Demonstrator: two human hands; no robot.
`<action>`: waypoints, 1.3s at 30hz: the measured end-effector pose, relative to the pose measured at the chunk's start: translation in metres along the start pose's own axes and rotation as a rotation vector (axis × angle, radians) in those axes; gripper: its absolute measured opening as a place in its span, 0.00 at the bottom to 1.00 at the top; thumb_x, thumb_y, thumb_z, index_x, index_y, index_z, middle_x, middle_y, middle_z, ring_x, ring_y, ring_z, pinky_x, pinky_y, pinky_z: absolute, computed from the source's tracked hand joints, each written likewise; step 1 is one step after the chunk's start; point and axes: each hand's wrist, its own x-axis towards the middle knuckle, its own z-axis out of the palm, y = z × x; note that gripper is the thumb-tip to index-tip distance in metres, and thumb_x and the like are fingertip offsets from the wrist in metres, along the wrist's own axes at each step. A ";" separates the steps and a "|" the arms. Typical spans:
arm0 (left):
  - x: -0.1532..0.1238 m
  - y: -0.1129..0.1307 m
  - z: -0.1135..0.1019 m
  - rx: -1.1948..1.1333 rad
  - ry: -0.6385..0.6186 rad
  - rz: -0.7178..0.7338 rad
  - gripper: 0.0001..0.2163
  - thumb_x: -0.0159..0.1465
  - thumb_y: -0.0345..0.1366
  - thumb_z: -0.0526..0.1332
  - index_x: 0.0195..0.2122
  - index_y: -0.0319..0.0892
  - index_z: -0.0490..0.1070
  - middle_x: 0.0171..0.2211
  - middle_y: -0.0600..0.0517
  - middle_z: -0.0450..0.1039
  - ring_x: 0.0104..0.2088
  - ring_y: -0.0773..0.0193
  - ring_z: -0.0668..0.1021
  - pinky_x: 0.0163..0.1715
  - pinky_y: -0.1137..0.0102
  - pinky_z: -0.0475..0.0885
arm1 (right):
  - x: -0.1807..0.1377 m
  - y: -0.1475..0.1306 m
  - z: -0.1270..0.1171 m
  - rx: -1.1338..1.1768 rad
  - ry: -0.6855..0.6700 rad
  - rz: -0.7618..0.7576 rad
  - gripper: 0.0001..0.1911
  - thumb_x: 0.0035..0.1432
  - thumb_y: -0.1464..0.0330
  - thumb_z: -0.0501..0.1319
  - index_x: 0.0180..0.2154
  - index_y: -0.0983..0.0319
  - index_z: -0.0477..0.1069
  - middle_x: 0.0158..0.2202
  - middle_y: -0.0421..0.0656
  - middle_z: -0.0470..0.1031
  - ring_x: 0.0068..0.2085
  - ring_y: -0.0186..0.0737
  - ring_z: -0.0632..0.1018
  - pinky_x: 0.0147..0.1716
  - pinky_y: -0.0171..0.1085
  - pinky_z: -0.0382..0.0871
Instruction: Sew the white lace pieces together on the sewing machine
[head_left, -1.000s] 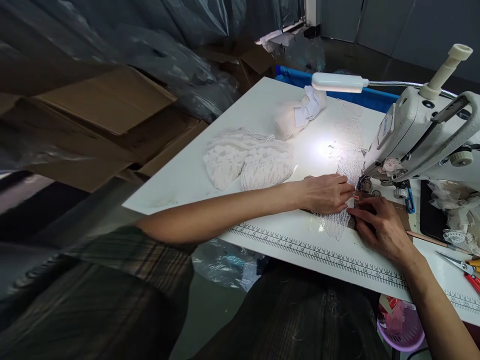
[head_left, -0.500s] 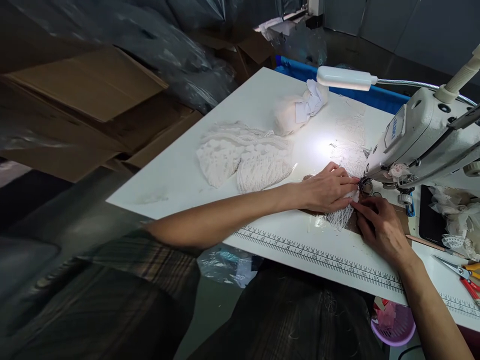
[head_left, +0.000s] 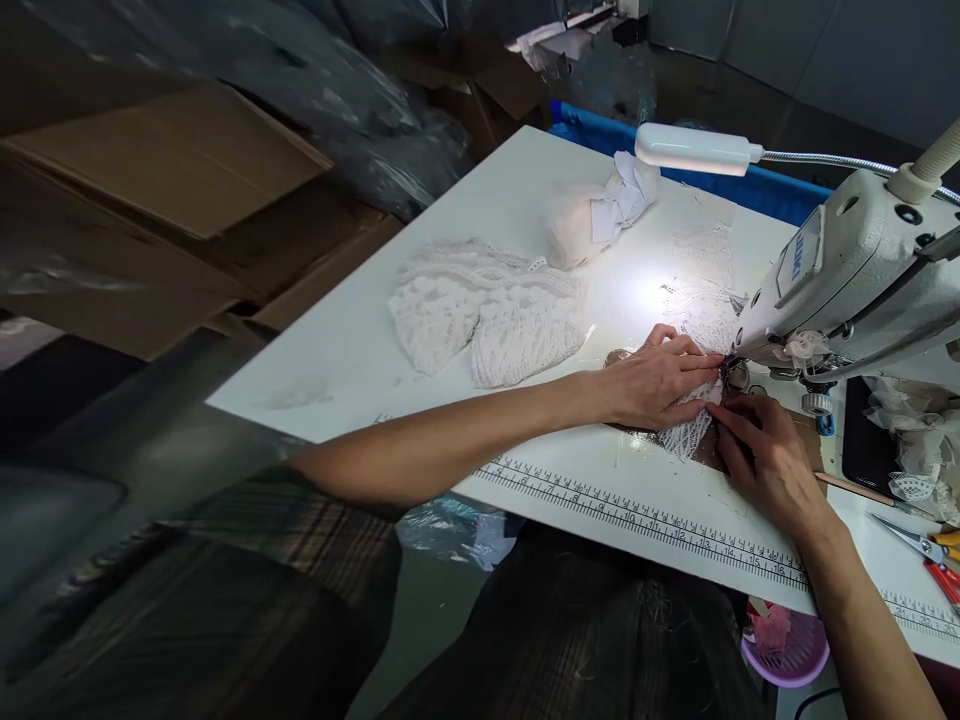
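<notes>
My left hand lies flat, fingers stretched out, on a strip of white lace just left of the needle of a white sewing machine. My right hand rests on the near side of the same lace, fingers curled and pinched on its edge right in front of the presser foot. More of the lace runs out behind the needle under the lamp's bright spot.
A pile of white lace pieces and a pale bundle sit further back on the white table, which has a printed ruler along its front edge. Scissors, a lamp, cardboard boxes at left.
The lace strip has fed further under the needle, so less of it lies toward me. Both hands stay on it near the needle. The view has shifted slightly.
</notes>
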 end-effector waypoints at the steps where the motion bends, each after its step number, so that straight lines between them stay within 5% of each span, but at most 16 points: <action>1: 0.000 0.000 0.000 -0.003 0.004 -0.004 0.17 0.71 0.41 0.49 0.54 0.41 0.70 0.61 0.42 0.68 0.54 0.50 0.71 0.54 0.53 0.56 | 0.000 0.000 0.000 0.001 0.000 0.001 0.16 0.66 0.68 0.53 0.50 0.59 0.76 0.43 0.50 0.73 0.43 0.43 0.76 0.39 0.44 0.77; 14: -0.001 0.009 0.006 0.160 0.121 -0.021 0.17 0.71 0.39 0.50 0.54 0.37 0.69 0.59 0.40 0.69 0.53 0.52 0.71 0.53 0.56 0.57 | 0.000 0.002 0.004 0.028 0.055 0.009 0.14 0.66 0.69 0.55 0.48 0.61 0.76 0.43 0.50 0.70 0.40 0.40 0.76 0.39 0.43 0.77; 21: 0.000 0.008 0.008 0.213 0.222 0.195 0.16 0.72 0.33 0.49 0.33 0.41 0.76 0.37 0.52 0.80 0.32 0.64 0.74 0.45 0.63 0.64 | 0.001 0.001 0.000 -0.013 0.036 -0.026 0.13 0.65 0.70 0.55 0.46 0.63 0.76 0.44 0.52 0.68 0.39 0.40 0.75 0.37 0.42 0.78; 27: -0.003 0.006 0.002 0.134 0.157 0.169 0.11 0.66 0.37 0.55 0.37 0.43 0.78 0.44 0.51 0.80 0.35 0.61 0.76 0.48 0.60 0.64 | -0.001 0.003 0.002 0.002 0.010 -0.002 0.15 0.66 0.68 0.53 0.50 0.61 0.74 0.45 0.51 0.68 0.40 0.40 0.75 0.37 0.43 0.78; 39: 0.001 0.012 0.000 0.275 0.049 0.077 0.17 0.69 0.42 0.51 0.45 0.38 0.76 0.51 0.43 0.76 0.40 0.54 0.75 0.46 0.56 0.65 | 0.007 -0.001 0.003 -0.157 -0.054 0.088 0.19 0.67 0.66 0.50 0.55 0.62 0.71 0.43 0.54 0.68 0.38 0.44 0.73 0.34 0.44 0.77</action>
